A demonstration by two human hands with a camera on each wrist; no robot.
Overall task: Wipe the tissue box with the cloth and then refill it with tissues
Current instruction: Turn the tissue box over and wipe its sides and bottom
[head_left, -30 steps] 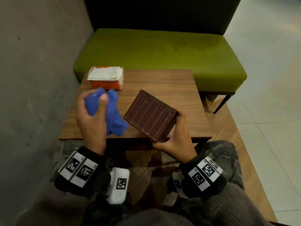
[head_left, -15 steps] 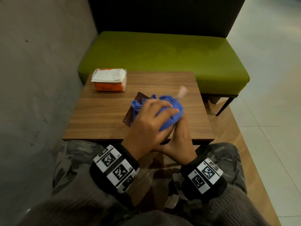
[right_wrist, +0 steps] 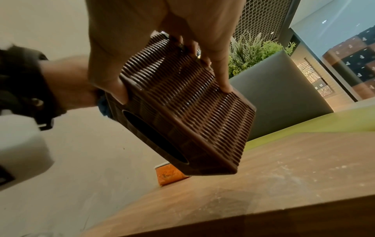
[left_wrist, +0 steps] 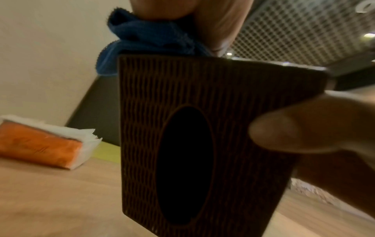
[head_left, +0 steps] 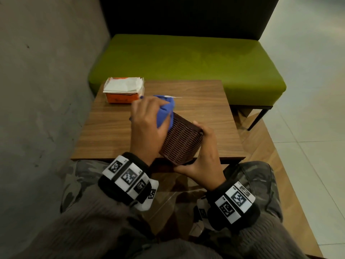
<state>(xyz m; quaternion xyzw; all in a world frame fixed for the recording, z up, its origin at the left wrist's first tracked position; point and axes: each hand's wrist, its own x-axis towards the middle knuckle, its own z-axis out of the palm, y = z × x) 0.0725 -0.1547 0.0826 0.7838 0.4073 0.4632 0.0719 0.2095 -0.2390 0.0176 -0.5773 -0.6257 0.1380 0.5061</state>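
A dark brown ribbed tissue box (head_left: 182, 142) is held tilted above the table's near edge, its oval opening (left_wrist: 185, 165) facing down and left. My right hand (head_left: 203, 156) grips its near right corner, thumb and fingers (right_wrist: 223, 77) wrapped round the sides. My left hand (head_left: 147, 124) clutches a bunched blue cloth (head_left: 165, 111) and presses it against the box's far upper side; the cloth (left_wrist: 150, 38) bulges over that edge. An orange tissue pack (head_left: 123, 90) with white tissues showing on top lies at the table's far left corner.
The small wooden table (head_left: 112, 131) stands between a grey wall (head_left: 41, 90) on the left and a green bench (head_left: 186, 60) behind. Tiled floor lies to the right. My knees sit under the table's near edge.
My left hand carried the cloth from the left onto the box, swept across it, and now sits at its far left upper side. The right hand kept its grip, turning the box steeper.
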